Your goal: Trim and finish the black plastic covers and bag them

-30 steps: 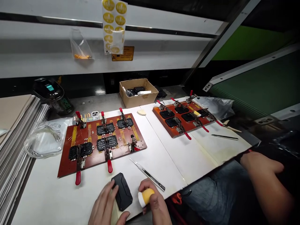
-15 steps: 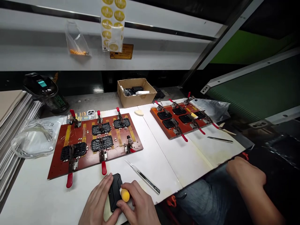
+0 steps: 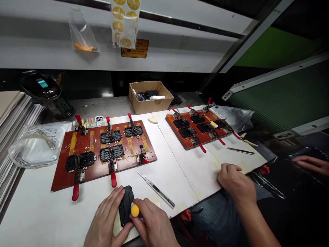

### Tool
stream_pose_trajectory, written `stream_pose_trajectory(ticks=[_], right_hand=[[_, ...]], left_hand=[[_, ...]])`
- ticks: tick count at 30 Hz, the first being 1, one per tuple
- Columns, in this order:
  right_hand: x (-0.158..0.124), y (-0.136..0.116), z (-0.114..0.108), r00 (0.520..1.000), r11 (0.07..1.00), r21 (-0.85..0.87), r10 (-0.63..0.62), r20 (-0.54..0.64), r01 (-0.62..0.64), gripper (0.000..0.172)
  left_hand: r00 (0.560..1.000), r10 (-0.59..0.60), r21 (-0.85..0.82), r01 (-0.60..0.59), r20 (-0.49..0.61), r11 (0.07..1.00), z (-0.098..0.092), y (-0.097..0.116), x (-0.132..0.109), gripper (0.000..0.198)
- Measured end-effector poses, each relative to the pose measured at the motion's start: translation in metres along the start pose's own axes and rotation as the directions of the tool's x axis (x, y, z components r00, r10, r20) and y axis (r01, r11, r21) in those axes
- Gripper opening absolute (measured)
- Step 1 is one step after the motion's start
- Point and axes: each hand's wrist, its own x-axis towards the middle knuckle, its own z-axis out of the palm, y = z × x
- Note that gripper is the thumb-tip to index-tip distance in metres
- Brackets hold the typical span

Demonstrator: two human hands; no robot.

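A flat black plastic casing (image 3: 125, 207) lies at the near edge of the white-covered bench. My left hand (image 3: 105, 218) grips it, with fingers along its left side and the thumb at its lower end. In my right hand (image 3: 155, 223) is a small tool with a rounded yellow end (image 3: 135, 210), pinched between thumb and fingers against the casing's right edge; the rest of the tool is hidden. Just right of the hands lies a slim craft knife (image 3: 156, 190). Beyond them sits a reddish-brown fixture board (image 3: 89, 181) with red-handled toggle clamps and several black ribbed plates.
A second clamp board (image 3: 189, 145) stands further right, near tweezers (image 3: 240, 151). A co-worker's hand (image 3: 238, 185) is at the bench edge, another hand (image 3: 312, 164) at far right. Behind are a cardboard box (image 3: 146, 108), plastic bag (image 3: 38, 147) and paper stack (image 3: 15, 116).
The co-worker's hand has moved left over the bench edge, and another hand has appeared at far right. The yellow-ended tool has shifted slightly along the casing's edge. The view has tilted a little.
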Motion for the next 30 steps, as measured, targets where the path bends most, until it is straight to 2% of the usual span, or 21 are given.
stream_pose_trajectory(ticks=[3,7,9,11,12,14,17,18,20,22,25,27,30], right_hand=[[0.006,0.031,-0.032,0.994,0.996,0.082,-0.017,-0.107,0.026,0.029],[0.018,0.094,-0.111,0.974,0.995,0.096,0.032,-0.225,-0.011,0.035],[0.023,0.114,-0.145,0.956,0.995,0.102,0.050,-0.289,-0.021,0.057],[0.026,0.113,-0.158,0.941,0.993,0.113,0.062,-0.334,-0.026,0.082],[0.027,0.104,-0.153,0.937,0.993,0.119,0.065,-0.343,-0.025,0.085],[0.026,0.072,-0.123,0.945,0.991,0.132,0.054,-0.323,-0.012,0.072],[0.020,0.012,-0.052,0.978,0.987,0.161,0.017,-0.208,0.018,0.024],[0.017,-0.004,-0.031,0.989,0.984,0.179,0.024,-0.149,0.003,0.022],[0.011,-0.022,-0.007,0.998,0.984,0.169,0.056,0.018,-0.058,0.031],[0.004,-0.023,-0.005,0.985,0.989,0.099,0.090,0.149,-0.105,0.033],[-0.007,-0.009,-0.023,0.962,0.993,0.040,0.098,0.256,-0.112,0.023],[-0.009,-0.002,-0.030,0.973,0.986,0.110,0.105,0.204,-0.129,0.022],[0.000,-0.005,-0.020,0.990,0.955,0.264,0.141,0.008,-0.138,0.028]], left_hand=[[1.000,0.005,-0.007,-0.005,-0.004,1.000,0.000,0.000,0.000,0.071],[1.000,0.002,-0.002,-0.002,0.001,1.000,0.000,-0.002,-0.001,0.071],[1.000,-0.003,0.005,0.003,-0.005,1.000,0.000,-0.002,-0.001,0.072],[1.000,-0.008,0.009,0.008,-0.008,1.000,0.001,-0.003,-0.002,0.074],[1.000,-0.007,0.008,0.007,-0.005,1.000,0.001,-0.003,-0.003,0.076],[1.000,-0.001,0.002,0.001,0.009,1.000,0.001,-0.003,-0.003,0.077],[1.000,-0.007,-0.014,0.008,0.027,1.000,0.001,-0.003,-0.005,0.077],[0.999,-0.016,-0.019,0.016,0.030,1.000,0.001,-0.003,-0.005,0.077],[0.999,-0.027,-0.030,0.028,0.033,0.999,0.000,-0.003,-0.005,0.076],[0.999,-0.031,-0.032,0.032,0.036,0.999,0.000,-0.002,-0.005,0.075],[0.999,-0.031,-0.024,0.032,0.041,0.999,-0.002,-0.001,-0.004,0.075],[0.999,-0.027,-0.023,0.027,0.040,0.999,-0.003,-0.001,-0.003,0.076],[0.999,-0.021,-0.030,0.022,0.030,0.999,-0.004,0.000,-0.002,0.076]])
